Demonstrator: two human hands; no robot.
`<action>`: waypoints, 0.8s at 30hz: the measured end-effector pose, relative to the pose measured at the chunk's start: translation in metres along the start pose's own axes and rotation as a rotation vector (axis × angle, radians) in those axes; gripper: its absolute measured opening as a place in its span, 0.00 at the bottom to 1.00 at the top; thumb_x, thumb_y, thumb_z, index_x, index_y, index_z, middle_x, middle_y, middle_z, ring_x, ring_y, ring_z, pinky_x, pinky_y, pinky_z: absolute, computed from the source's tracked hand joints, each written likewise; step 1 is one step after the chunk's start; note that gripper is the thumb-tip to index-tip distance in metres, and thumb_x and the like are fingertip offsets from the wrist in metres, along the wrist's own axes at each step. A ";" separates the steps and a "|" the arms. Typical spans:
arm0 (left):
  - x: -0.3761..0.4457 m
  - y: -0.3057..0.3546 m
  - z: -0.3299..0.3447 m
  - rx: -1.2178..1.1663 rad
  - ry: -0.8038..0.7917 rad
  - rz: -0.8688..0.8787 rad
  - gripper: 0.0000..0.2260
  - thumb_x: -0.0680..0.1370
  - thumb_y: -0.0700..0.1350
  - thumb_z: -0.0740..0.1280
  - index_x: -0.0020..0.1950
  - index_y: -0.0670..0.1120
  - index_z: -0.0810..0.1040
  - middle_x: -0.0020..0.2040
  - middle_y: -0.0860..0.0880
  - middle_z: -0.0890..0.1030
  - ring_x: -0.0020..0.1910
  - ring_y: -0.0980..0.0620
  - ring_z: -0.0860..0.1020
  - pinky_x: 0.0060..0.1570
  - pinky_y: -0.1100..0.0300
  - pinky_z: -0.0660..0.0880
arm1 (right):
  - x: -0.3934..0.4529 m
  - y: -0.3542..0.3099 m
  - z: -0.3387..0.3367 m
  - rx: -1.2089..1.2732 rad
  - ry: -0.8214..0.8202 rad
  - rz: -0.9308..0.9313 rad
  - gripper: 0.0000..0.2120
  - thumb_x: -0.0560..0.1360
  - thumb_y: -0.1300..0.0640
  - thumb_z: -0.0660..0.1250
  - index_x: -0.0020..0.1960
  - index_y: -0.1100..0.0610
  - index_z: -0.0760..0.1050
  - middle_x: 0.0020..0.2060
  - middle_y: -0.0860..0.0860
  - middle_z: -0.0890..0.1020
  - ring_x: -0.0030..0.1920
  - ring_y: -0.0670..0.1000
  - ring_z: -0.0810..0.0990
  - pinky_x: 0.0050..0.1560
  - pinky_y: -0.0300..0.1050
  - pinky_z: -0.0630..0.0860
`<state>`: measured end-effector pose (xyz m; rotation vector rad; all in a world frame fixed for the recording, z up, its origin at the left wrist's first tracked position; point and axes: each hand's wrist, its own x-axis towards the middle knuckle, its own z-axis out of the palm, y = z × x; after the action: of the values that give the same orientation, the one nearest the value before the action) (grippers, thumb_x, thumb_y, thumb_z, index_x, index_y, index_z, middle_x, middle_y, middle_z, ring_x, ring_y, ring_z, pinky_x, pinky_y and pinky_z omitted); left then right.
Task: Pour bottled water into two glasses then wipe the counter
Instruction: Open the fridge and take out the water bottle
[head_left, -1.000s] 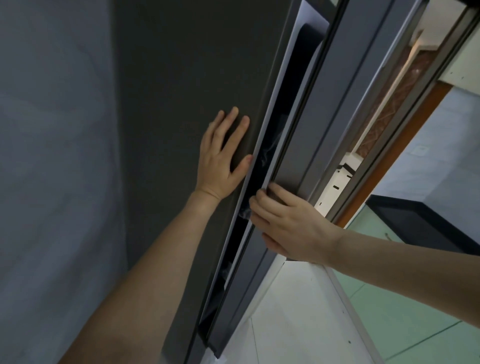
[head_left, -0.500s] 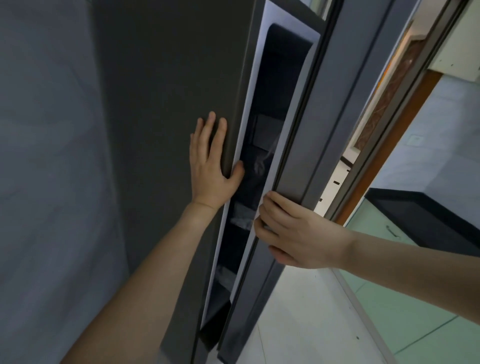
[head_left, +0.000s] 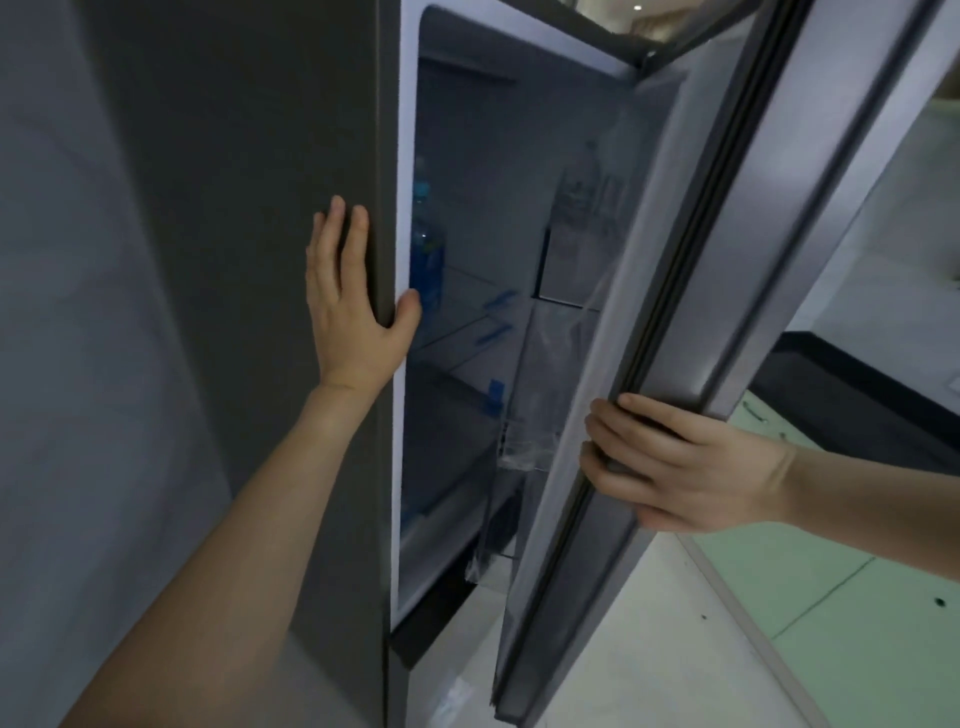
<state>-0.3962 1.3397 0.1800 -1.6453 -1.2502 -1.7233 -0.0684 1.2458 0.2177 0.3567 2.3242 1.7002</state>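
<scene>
A dark grey fridge (head_left: 249, 156) stands in front of me with its door (head_left: 691, 312) swung partly open to the right. My left hand (head_left: 348, 312) lies flat against the fridge's side panel, thumb hooked over the front edge. My right hand (head_left: 680, 462) grips the door's free edge, fingers curled round the seal. Inside, a blue-labelled water bottle (head_left: 427, 244) stands on a shelf at the left. A clear bottle (head_left: 576, 192) sits in the door rack. No glasses are in view.
A grey wall (head_left: 78, 364) runs along the left. Pale floor (head_left: 649, 649) lies below the door, with green flooring (head_left: 857, 597) to the right. A dark low counter or ledge (head_left: 857, 395) stands at right behind my forearm.
The fridge door has swung much wider open, pulled right by my right hand. The shelves and bottles inside have come into sight. My left hand stays on the side panel.
</scene>
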 end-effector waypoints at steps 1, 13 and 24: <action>-0.001 0.005 -0.002 0.014 0.041 0.029 0.30 0.74 0.43 0.68 0.74 0.40 0.62 0.72 0.39 0.63 0.72 0.43 0.62 0.71 0.45 0.61 | -0.008 0.000 0.002 -0.022 0.002 0.000 0.24 0.77 0.43 0.57 0.62 0.61 0.71 0.60 0.63 0.77 0.64 0.62 0.74 0.74 0.59 0.54; -0.060 0.076 0.041 -0.331 -0.904 0.451 0.20 0.75 0.56 0.68 0.55 0.40 0.79 0.56 0.44 0.79 0.59 0.46 0.75 0.58 0.50 0.73 | -0.046 -0.003 0.022 -0.095 0.088 0.036 0.22 0.79 0.47 0.55 0.64 0.61 0.71 0.63 0.65 0.74 0.68 0.64 0.68 0.76 0.60 0.51; -0.074 0.097 0.082 -0.505 -0.988 0.613 0.18 0.75 0.52 0.70 0.30 0.44 0.72 0.29 0.50 0.72 0.31 0.52 0.70 0.37 0.57 0.68 | -0.078 -0.002 0.014 0.021 0.074 0.059 0.19 0.78 0.50 0.58 0.63 0.58 0.74 0.63 0.60 0.77 0.68 0.59 0.69 0.76 0.57 0.51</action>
<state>-0.2583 1.3411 0.1295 -2.9692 -0.4691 -0.8454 0.0099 1.2312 0.2155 0.3754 2.4082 1.7456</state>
